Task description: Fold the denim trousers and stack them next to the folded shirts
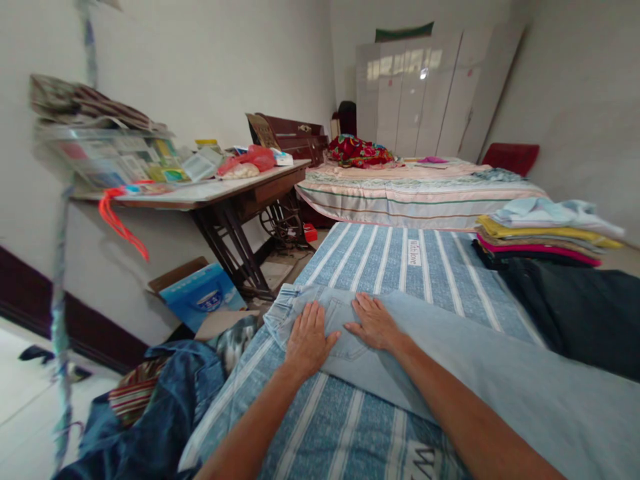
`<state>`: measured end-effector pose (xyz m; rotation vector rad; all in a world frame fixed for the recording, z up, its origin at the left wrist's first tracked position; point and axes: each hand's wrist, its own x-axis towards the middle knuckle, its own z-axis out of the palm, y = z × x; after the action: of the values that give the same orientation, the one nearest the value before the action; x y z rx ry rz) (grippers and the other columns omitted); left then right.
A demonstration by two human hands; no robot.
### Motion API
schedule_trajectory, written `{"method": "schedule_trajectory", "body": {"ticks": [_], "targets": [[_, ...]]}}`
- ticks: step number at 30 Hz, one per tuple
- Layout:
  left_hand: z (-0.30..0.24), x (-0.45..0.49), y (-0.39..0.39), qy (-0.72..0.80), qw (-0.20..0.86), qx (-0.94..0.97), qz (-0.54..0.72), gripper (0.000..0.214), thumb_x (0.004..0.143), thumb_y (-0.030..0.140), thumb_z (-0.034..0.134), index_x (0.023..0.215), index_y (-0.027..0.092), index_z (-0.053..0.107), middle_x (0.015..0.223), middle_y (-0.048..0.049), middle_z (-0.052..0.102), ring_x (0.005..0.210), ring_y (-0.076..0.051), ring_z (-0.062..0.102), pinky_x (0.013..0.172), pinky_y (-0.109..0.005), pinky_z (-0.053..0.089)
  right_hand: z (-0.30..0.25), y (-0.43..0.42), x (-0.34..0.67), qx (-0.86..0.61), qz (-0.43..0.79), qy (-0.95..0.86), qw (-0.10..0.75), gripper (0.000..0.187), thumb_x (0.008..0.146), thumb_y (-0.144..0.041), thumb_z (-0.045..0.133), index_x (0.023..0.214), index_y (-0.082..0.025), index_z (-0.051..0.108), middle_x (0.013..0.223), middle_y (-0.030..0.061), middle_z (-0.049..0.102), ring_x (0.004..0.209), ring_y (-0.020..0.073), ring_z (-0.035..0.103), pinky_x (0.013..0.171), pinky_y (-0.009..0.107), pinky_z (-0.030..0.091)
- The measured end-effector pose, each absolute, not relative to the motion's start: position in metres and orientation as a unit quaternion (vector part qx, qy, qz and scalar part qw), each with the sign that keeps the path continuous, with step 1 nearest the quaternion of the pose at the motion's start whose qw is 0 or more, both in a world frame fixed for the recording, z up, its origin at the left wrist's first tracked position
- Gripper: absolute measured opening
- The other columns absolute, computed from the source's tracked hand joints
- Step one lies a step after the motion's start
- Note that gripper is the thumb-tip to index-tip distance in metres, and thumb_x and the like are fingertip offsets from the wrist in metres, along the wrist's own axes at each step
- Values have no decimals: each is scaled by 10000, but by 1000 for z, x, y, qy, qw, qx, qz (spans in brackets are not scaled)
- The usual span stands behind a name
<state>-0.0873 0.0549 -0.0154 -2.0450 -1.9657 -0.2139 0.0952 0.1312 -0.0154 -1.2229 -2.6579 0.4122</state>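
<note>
I watch remotely my two bare forearms (253, 423) stretched forward.
Bare left hand (309, 341) and bare right hand (374, 325) lie flat, palms down.

There're 2 hands (307, 339) (374, 324), 1 pr lt-blue pants (450, 340), 1 clothes stack (540, 244) & 1 wardrobe (410, 100).

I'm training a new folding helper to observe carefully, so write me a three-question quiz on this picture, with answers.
1. True or false: the right hand lies palm down on the light-blue jeans.

2. In the folded clothes stack, what colour is the topmost garment?
A. Yellow
B. Pale blue
C. Magenta

3. Fill in the blank: the ____ hand is nearer the elastic waistband.

Key:
1. True
2. B
3. Left: the left hand rests just beside it.
</note>
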Motion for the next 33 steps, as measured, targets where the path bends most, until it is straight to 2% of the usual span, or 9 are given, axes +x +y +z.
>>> {"method": "schedule_trajectory", "body": {"ticks": [4,16,33], "targets": [[-12,-75,60,-675,117,-726,-56,644,862,481,449,1326,34,440,1411,-186,410,1337,-308,327,1063,-456,352,-19,132,95,-412,131,-896,100,726,902,-593,300,1400,-65,336,1502,175,223,1394,276,146,1113,440,121],[-28,-81,67,-663,93,-737,-92,651,871,548,378,1302,70,482,1370,-197,459,1316,-325,360,1046,-506,352,-17,132,95,-415,127,-896,89,731,910,-596,263,1407,-64,325,1506,175,208,1395,272,145,1115,430,120],[-27,-79,66,-662,93,-736,-106,602,866,492,423,1288,67,489,1357,-213,466,1300,-330,381,1024,-516,365,-19,133,95,-412,127,-898,87,758,906,-611,244,1414,-52,307,1510,172,197,1397,276,131,1111,441,116]]}}
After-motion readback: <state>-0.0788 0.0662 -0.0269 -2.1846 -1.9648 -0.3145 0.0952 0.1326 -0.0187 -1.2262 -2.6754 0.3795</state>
